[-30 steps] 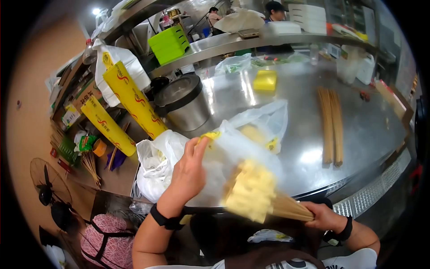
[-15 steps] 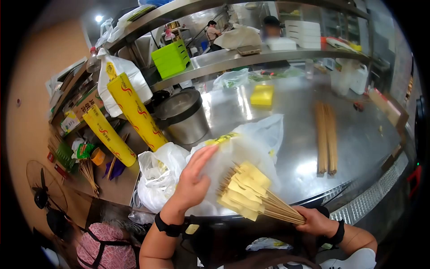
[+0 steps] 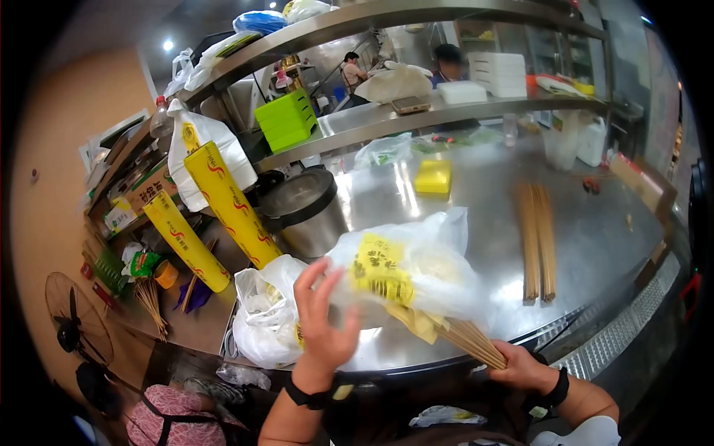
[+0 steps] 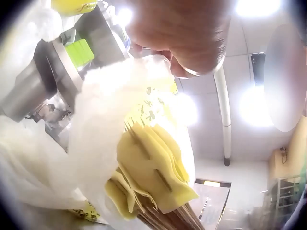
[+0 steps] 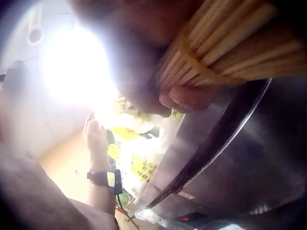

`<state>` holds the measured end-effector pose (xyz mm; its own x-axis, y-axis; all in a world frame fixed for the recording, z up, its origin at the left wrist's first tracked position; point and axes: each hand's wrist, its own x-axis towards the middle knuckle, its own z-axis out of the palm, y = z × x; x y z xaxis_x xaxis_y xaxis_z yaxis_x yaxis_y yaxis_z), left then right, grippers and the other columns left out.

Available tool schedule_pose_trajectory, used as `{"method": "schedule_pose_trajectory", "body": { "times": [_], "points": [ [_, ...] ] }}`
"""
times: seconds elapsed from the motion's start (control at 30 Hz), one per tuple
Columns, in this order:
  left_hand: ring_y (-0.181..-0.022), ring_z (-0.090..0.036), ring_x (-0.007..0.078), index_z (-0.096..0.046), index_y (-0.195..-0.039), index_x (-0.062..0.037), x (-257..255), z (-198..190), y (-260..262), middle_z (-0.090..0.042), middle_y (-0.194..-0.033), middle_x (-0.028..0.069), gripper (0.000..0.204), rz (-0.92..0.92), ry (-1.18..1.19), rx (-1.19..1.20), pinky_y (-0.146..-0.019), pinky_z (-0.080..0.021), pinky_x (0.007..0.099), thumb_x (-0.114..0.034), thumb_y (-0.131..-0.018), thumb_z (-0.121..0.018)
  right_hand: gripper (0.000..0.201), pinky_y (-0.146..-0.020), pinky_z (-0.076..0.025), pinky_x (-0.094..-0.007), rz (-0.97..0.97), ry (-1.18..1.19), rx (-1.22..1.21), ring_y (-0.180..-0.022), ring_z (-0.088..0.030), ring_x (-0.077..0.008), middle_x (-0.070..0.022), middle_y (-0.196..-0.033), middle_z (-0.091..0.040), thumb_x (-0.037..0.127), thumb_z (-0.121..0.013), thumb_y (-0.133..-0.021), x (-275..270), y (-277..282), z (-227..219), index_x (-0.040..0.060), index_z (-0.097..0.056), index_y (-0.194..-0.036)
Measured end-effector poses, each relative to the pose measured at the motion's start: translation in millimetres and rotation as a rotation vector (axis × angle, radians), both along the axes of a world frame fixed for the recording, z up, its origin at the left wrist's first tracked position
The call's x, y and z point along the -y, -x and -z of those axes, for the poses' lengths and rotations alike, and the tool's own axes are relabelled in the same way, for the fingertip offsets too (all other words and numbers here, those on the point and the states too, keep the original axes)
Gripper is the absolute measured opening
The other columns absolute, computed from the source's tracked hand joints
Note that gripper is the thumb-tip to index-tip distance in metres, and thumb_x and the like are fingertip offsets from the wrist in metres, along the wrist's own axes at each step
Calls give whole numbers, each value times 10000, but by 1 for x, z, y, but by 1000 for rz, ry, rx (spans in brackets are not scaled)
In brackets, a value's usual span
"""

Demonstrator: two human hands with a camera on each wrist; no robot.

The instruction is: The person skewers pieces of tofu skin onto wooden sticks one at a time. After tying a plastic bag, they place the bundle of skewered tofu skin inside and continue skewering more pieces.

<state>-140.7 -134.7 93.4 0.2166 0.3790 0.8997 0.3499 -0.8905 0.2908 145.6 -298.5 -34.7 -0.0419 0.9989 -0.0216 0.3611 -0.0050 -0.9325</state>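
At the tabletop's (image 3: 491, 215) near edge, the right hand (image 3: 522, 366) grips a bundle of skewers (image 3: 474, 344). The left hand (image 3: 324, 331), fingers raised and spread, is just beside a printed plastic bag (image 3: 439, 271); whether they touch, I cannot tell. The bag partly covers yellow sheets (image 4: 148, 167) threaded on the skewers. A white bag (image 3: 260, 323) sits left; loose sticks (image 3: 537, 245) lie right. Farther off are a lidded pot (image 3: 309, 227), left, and a yellow block (image 3: 433, 178).

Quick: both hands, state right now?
Left hand: open, fingers spread, beside the yellow-printed bag.
Right hand: closed, gripping the skewer bundle.
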Motion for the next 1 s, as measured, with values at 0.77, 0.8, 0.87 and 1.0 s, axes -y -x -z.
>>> {"method": "schedule_pose_trajectory", "body": {
  "times": [0.77,0.8,0.87,1.0],
  "points": [
    [-992,-594,248,-467,-1210,22,-46,73,-28,-605,-1075,142,495,-88,477,458,-865,-476,335,51,-729,-580,479,-432,-399,-241,89,195,-537,-486,-489,-87,-16,-709,-531,-6,-632,-819,9,4,-8,36,-450,-1261],
    [-941,-594,188,-515,-1138,15,-49,73,-23,-616,-1026,96,419,28,571,587,-834,-479,300,63,-728,-582,479,-432,-399,-241,91,196,-538,-486,-489,-87,-16,-709,-531,-6,-632,-819,10,3,-7,36,-450,-1261],
    [-922,-595,111,-548,-1119,11,-41,73,-20,-625,-1031,58,329,181,647,698,-806,-479,252,119,-820,-465,470,-420,-396,-244,132,196,-598,-471,-482,-89,-16,-688,-524,-6,-633,-816,10,1,-6,43,-454,-1248],
    [-931,-595,259,-548,-1045,18,-13,119,-29,-614,-982,134,392,141,599,-37,-837,-475,341,-16,-679,-683,465,-421,-392,-239,212,159,-570,-472,-476,-85,-13,-693,-524,9,-634,-818,0,16,-17,43,-453,-1245]
  ]
}}
